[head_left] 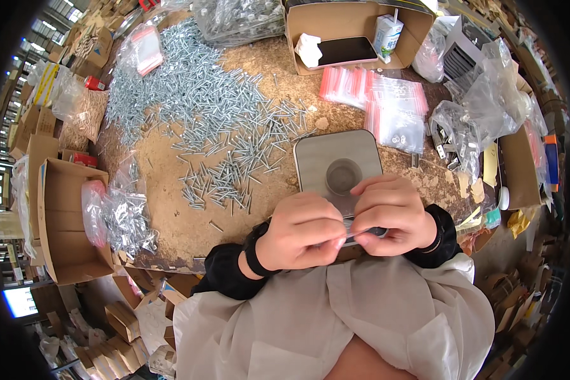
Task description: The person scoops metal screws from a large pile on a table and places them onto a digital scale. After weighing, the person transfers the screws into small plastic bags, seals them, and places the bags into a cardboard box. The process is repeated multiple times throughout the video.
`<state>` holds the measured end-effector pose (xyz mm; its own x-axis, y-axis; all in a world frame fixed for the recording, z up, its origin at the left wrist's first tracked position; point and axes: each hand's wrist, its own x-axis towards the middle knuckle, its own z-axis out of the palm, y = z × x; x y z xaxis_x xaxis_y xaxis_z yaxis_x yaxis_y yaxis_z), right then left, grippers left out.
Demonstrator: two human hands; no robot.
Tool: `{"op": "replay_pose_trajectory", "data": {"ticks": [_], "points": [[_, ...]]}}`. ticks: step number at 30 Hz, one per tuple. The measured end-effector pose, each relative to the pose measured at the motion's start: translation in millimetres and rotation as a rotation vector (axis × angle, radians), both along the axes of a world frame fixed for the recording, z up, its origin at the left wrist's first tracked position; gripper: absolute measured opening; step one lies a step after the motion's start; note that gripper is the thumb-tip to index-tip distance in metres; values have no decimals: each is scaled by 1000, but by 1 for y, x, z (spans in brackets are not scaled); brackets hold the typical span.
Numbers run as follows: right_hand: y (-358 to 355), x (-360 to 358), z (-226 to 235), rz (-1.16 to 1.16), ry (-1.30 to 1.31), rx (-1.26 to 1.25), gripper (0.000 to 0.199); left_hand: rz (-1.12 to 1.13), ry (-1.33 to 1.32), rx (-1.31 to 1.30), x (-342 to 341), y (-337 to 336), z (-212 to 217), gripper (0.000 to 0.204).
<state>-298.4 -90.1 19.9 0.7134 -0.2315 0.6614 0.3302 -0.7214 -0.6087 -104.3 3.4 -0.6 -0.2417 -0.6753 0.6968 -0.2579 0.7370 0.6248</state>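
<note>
Over the near edge of the worn brown worktop [161, 183], a small clear plastic film [348, 225] is pinched by the closed fingers of the left hand [306, 231] and right hand [391, 214]. If the right knuckles are swung forward, the round grey cup [343, 177] on the silver square plate [312, 159] could be tipped.

**Pinched and nearly meeting**

Your left grip [303, 229] and right grip [391, 214] face each other (backs upward), fingers [315, 230] curled, thumbs [379, 244] drawn in toward them. Your sleeved forearms [227, 271] angle inward from either side, wrists [246, 264] low near your torso.
</note>
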Motion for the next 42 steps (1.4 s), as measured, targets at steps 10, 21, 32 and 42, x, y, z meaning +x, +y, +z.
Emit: {"op": "replay_pose_trajectory", "data": {"ticks": [10,21,32,42], "points": [[16,4,1,13,18,35,12,50,-35,-47,-8,7,4,16],[17,-3,10,14,-16,-3,11,28,280,57,8,15,5,11],[3,-31,1,-121,54,63,18,642,753,95,86,75,-6,28],[-7,-42,-8,-408,435,-3,62,1481,-84,233,269,139,-30,37]]}}
